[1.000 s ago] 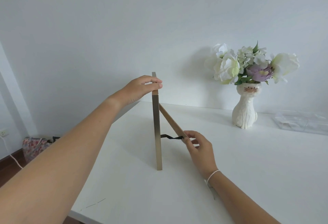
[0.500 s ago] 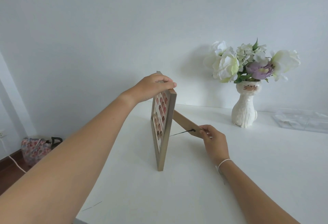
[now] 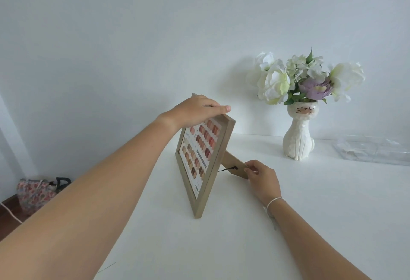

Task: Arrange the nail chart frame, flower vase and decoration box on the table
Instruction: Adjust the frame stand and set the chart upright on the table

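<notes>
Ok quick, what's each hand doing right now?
Left hand: gripping the top edge of the frame.
Right hand: pinching the end of the frame's back stand.

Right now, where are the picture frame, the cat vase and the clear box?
picture frame (image 3: 218, 164): head view, right wooden edge.
cat vase (image 3: 298, 140): head view, white body.
clear box (image 3: 375, 154): head view, front wall.

A plain white wall (image 3: 133, 35) fills the far side, evenly lit by soft light. A white table (image 3: 310, 224) stands against it. At the lower left, dark wooden floor (image 3: 6, 228) shows, with a floral bag (image 3: 35, 193) and a white cable (image 3: 11, 213) lying there.
</notes>
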